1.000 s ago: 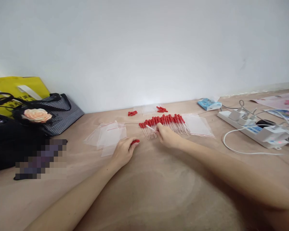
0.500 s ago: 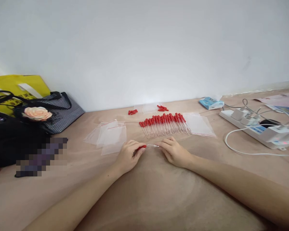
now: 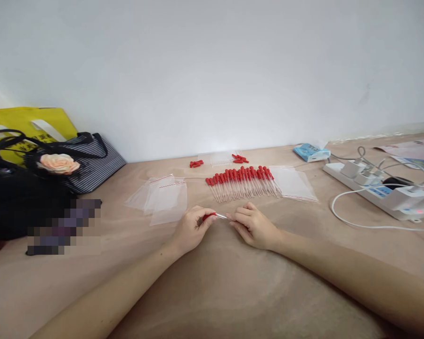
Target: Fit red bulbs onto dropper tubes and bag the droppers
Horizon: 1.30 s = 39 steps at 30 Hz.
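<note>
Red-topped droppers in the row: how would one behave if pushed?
The red-topped droppers may roll, being slender with rounded tops, though close-packed neighbours could check that. Their thin, clear stems look light and perhaps fragile.

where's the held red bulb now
Near the head view's centre, the red bulb is pinched in the left hand, the clear tube at its right end.

Home-like room, I'd say, though can't tell home from small office. I've got plain pale wall [image 3: 212, 70], brown tabletop [image 3: 233, 287] running up to it. On left I'm seeing yellow carry bag [image 3: 58, 118], striped bag [image 3: 104, 165], peach flower [image 3: 59, 164]: personal stuff. Over right: blue tissue pack [image 3: 308, 153], power strip [image 3: 377, 192] loaded with white plugs [image 3: 406, 199], printed papers [image 3: 415, 149].
</note>
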Motion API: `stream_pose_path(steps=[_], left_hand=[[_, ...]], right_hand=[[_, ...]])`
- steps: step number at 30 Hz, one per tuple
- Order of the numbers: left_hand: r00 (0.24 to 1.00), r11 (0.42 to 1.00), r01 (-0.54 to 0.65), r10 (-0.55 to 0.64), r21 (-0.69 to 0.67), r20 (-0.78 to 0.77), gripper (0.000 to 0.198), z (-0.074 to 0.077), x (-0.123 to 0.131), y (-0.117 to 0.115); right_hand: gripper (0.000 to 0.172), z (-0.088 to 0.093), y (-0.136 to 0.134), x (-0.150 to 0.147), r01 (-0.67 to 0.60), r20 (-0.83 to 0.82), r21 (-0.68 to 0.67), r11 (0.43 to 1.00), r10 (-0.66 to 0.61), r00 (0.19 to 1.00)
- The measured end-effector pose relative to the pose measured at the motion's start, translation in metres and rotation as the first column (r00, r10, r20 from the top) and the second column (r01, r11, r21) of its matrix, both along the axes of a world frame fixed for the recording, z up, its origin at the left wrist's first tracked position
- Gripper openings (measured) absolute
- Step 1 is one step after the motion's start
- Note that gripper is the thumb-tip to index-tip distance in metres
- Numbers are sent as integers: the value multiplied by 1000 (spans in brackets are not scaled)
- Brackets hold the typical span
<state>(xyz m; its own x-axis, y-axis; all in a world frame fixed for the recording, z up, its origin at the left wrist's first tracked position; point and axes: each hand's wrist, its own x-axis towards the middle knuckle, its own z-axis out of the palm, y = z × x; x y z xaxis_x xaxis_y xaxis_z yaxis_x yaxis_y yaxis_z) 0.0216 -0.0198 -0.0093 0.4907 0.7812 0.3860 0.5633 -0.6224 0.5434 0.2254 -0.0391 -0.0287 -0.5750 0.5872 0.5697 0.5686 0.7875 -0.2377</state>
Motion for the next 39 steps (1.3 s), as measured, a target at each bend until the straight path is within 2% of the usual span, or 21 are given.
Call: stream_pose_path(steps=[4,10,18,24,27,29,31,33,36,39], left_hand=[[998,995,56,-52,85,-43,15,1,-1,-1],[971,958,202,-169,203,-169,14,2,0,-5],[960,935,227,-168,272,-224,13,3,4,-10],[966,948,217,-174,231,-192,12,3,3,-5],[975,964,197,-173,181,-138,12,4,0,-1],[986,983,157,-150,98,-78,14,5,-3,0],[996,995,82,-80,-55,40,15,5,-5,2],[979,969,14,37,-246,202,17,6,-4,4],[864,902,29,194,-431,464,24,6,-1,6],[742,854,132,251,-503,622,28,6,5,4]], right_hand=[[23,2,1,3,-22,32,-5,1000,22,999],[23,6,3,7,-26,79,87,996,19,997],[22,6,0,-3,-28,46,50,998,26,999],[22,5,3,-3,-35,38,-12,999,35,999],[21,8,5,1,-9,22,-37,999,10,1000],[20,10,6,4,24,12,-47,999,-23,1000],[19,11,5,8,50,3,-62,997,-50,999],[18,11,5,8,63,-14,-74,995,-65,998],[18,8,3,4,61,-41,-76,995,-64,997],[21,5,1,-2,35,-27,-89,995,-37,999]])
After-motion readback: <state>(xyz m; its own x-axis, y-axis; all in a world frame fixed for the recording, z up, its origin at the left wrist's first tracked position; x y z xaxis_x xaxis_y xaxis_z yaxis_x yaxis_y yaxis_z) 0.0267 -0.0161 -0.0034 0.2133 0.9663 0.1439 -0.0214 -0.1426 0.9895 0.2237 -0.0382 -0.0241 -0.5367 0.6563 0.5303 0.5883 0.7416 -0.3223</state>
